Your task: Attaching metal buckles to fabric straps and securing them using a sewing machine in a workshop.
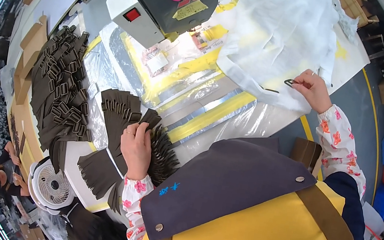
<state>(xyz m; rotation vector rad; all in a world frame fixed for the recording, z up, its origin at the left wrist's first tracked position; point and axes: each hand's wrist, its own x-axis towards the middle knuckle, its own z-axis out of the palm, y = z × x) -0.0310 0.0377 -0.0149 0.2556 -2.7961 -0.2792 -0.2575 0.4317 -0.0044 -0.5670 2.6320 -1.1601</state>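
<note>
Worktop (pixel 232 122) runs across the view, wrapped in clear plastic sheet with yellow tape strips. Grey-white machine (pixel 161 1) sits at the far edge, red switch on its side, pink tag hanging at the front. Big white plastic bag (pixel 278 37) lies crumpled at the right end of the worktop, next to the machine. Large heap of dark strap pieces with buckles (pixel 61 92) piled on the left, well apart from the bag. Smaller fanned stack of dark brown straps (pixel 119 112) lies in front of the person, near the worktop's near edge; a second fan of them spreads under and right of the left wrist. Small white fan (pixel 51 186) sits lower left, just beside the loose straps. Left hand (pixel 135 148) rests on the fanned stack, fingers curled down, grip closed on the end of one strap (pixel 150 119) held between thumb and fingertips. Right hand (pixel 314 89) is out at the bag's lower edge, touching it, grip pinched tight on a small dark rectangular buckle (pixel 289 81) sticking out left of the fingertips. Both sleeves are white with a red floral print.
</note>
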